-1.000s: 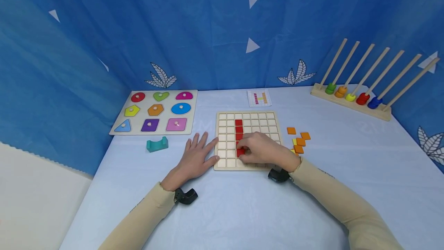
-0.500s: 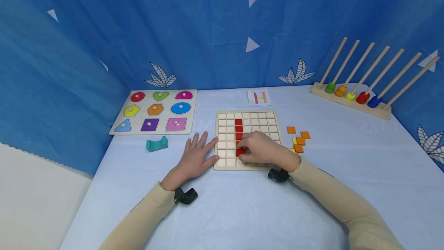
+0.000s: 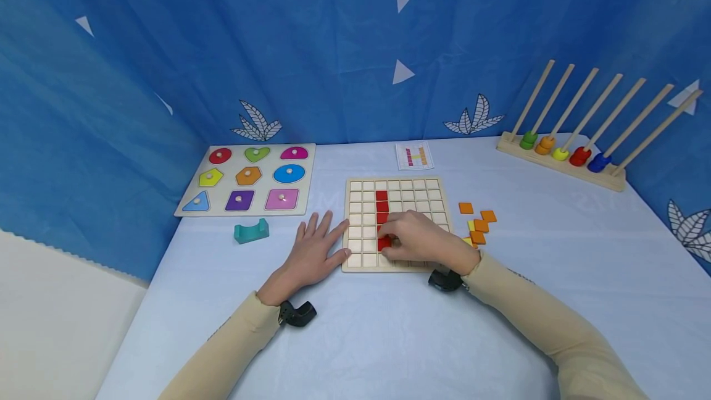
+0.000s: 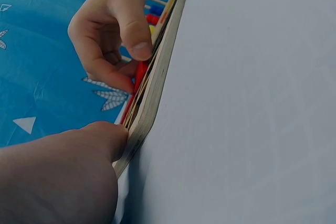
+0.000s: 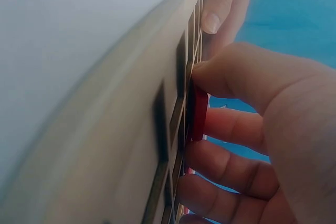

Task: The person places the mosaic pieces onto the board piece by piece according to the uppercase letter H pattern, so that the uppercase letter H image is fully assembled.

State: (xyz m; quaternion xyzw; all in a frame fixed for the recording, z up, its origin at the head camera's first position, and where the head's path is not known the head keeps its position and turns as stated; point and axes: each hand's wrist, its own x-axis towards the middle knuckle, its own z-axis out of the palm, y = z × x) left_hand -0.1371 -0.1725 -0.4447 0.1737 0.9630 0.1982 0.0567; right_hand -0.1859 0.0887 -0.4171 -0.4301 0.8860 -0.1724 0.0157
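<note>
A wooden grid board (image 3: 355, 244) lies on the table, a column of several red square tiles (image 3: 382, 207) in its cells. At the near end of that column, my right hand (image 3: 419, 236) pinches a red tile (image 5: 199, 114) between thumb and fingers. In the right wrist view this tile stands slightly proud of the grid; the left wrist view also shows the red tile (image 4: 140, 74) under the fingertips. My left hand (image 3: 313, 255) lies flat with fingers spread, its thumb and index fingertips at the board's left edge. My right hand covers some cells.
Loose orange tiles (image 3: 481, 226) and yellow ones lie right of the board. A printed pattern card (image 3: 414, 156) is behind it. A knobbed shape puzzle (image 3: 261, 187) and a teal block (image 3: 252, 231) sit left. A pegged bead counter (image 3: 561, 162) stands back right.
</note>
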